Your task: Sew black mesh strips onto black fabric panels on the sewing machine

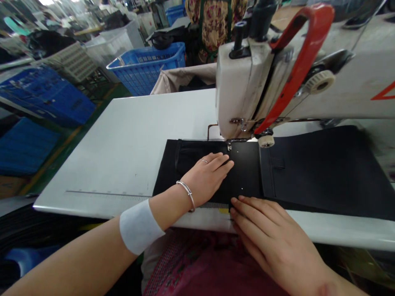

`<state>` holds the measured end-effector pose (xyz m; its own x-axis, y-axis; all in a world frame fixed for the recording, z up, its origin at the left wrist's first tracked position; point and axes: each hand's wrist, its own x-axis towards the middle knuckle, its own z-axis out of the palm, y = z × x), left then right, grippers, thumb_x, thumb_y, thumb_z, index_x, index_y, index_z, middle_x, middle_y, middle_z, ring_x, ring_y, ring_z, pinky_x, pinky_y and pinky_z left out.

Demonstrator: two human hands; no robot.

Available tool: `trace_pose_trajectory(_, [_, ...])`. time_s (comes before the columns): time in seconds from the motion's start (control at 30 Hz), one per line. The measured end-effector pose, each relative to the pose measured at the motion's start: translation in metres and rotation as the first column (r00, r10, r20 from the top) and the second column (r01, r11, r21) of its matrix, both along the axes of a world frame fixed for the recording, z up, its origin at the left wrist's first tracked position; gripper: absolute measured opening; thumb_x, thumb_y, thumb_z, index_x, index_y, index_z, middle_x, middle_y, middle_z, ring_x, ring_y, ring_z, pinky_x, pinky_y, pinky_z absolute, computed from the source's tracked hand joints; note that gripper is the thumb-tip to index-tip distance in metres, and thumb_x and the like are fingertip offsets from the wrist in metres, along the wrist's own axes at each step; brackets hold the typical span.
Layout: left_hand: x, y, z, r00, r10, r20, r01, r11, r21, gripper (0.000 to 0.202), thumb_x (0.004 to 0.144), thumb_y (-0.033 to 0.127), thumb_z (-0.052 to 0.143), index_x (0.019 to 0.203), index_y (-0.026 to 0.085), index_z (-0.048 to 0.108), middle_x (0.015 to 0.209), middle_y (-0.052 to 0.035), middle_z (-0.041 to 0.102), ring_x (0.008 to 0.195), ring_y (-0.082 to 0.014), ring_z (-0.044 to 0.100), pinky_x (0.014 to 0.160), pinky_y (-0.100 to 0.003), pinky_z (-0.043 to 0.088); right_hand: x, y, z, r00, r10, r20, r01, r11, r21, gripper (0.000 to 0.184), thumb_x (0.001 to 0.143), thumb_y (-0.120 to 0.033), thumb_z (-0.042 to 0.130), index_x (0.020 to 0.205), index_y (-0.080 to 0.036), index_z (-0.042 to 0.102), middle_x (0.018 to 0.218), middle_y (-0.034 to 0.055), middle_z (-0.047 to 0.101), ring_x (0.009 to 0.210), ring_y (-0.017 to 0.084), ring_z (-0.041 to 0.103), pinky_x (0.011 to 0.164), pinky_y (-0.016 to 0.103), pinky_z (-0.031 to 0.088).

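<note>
Black fabric (197, 152) lies across the white sewing table, its left part passing under the presser foot (229, 146) of a sewing machine (240, 86). My left hand (208, 176) rests flat on it just in front of the foot, fingers stretched out; a ring and a silver bangle show. At the table's front edge, my right hand (268, 230) has its fingers extended against the near edge of the fabric, thumb hidden. A smooth black panel (247, 168) with small white dots shows between the hands and the machine. The wider right part (324, 168) of the fabric carries a seam and a small stitched tab.
A red lever guard (304, 61) arches over the machine head. Ruler marks (108, 193) run along the table (129, 131). Behind it stand a blue basket (148, 65) and a beige cloth-lined bin (188, 76). Blue crates (46, 92) sit on the floor to the left.
</note>
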<state>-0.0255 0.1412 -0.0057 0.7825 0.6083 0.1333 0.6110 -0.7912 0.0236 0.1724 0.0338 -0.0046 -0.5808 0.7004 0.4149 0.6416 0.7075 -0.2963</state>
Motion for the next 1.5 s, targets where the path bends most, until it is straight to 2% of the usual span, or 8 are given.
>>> trace_pose_trajectory(0.27, [0.001, 0.014, -0.004, 0.999, -0.001, 0.049, 0.001, 1.0, 0.014, 0.037, 0.098, 0.018, 0.041, 0.134, 0.013, 0.044, 0.138, -0.0084, 0.048, 0.133, -0.0205, 0.039, 0.116, -0.038, 0.031, 0.002, 0.012, -0.001, 0.999, 0.006, 0.034, -0.006, 1.0, -0.006, 0.024, 0.091, -0.016, 0.051, 0.111, -0.015, 0.065, 0.123, 0.0074, 0.064, 0.113, 0.026, 0.056, 0.093, 0.042, 0.047])
trace_pose_trajectory(0.5, [0.002, 0.028, -0.002, 0.991, -0.007, 0.137, 0.004, 1.0, 0.018, 0.025, 0.096, 0.017, 0.044, 0.118, 0.009, 0.053, 0.132, -0.0108, 0.055, 0.128, -0.0207, 0.047, 0.113, -0.037, 0.037, 0.004, 0.023, -0.001, 0.999, 0.002, 0.037, -0.002, 1.0, -0.013, 0.023, 0.091, -0.018, 0.054, 0.112, -0.015, 0.063, 0.123, 0.0072, 0.063, 0.115, 0.025, 0.055, 0.092, 0.043, 0.047])
trace_pose_trajectory(0.9, [0.003, 0.049, -0.004, 0.964, -0.008, 0.267, 0.001, 1.0, 0.026, 0.024, 0.093, 0.012, 0.049, 0.115, 0.009, 0.057, 0.122, -0.0116, 0.061, 0.118, -0.0212, 0.054, 0.105, -0.038, 0.045, 0.006, 0.043, -0.003, 0.997, -0.021, 0.07, 0.022, 1.0, -0.013, 0.023, 0.092, -0.022, 0.055, 0.112, -0.015, 0.063, 0.124, 0.0072, 0.063, 0.115, 0.025, 0.056, 0.092, 0.043, 0.048])
trace_pose_trajectory(1.27, [0.004, 0.06, -0.003, 0.963, 0.054, 0.265, -0.044, 0.998, -0.045, 0.021, 0.093, 0.014, 0.047, 0.11, 0.011, 0.06, 0.116, -0.0108, 0.063, 0.114, -0.021, 0.056, 0.101, -0.038, 0.046, 0.004, 0.054, -0.003, 0.996, -0.051, 0.067, 0.051, 0.999, 0.001, 0.021, 0.093, -0.024, 0.053, 0.109, -0.016, 0.065, 0.122, 0.0053, 0.064, 0.114, 0.024, 0.057, 0.093, 0.041, 0.047])
trace_pose_trajectory(1.4, [-0.001, 0.072, 0.005, 0.967, 0.098, 0.235, -0.071, 0.99, -0.121, 0.025, 0.092, 0.015, 0.051, 0.115, 0.013, 0.06, 0.116, -0.0081, 0.064, 0.112, -0.0206, 0.056, 0.101, -0.035, 0.045, 0.006, 0.055, -0.004, 0.997, -0.047, 0.056, 0.047, 0.999, -0.008, 0.022, 0.093, -0.024, 0.053, 0.11, -0.016, 0.065, 0.122, 0.0054, 0.064, 0.113, 0.024, 0.056, 0.092, 0.041, 0.046])
trace_pose_trajectory(1.5, [-0.002, 0.083, 0.005, 0.981, 0.1, 0.165, -0.084, 0.991, -0.103, 0.025, 0.093, 0.021, 0.051, 0.115, 0.016, 0.061, 0.117, -0.0067, 0.064, 0.112, -0.0232, 0.055, 0.1, -0.04, 0.043, 0.007, 0.055, -0.004, 0.998, -0.044, 0.046, 0.045, 0.999, -0.014, 0.023, 0.093, -0.025, 0.052, 0.11, -0.016, 0.065, 0.122, 0.0054, 0.064, 0.113, 0.024, 0.056, 0.092, 0.041, 0.046])
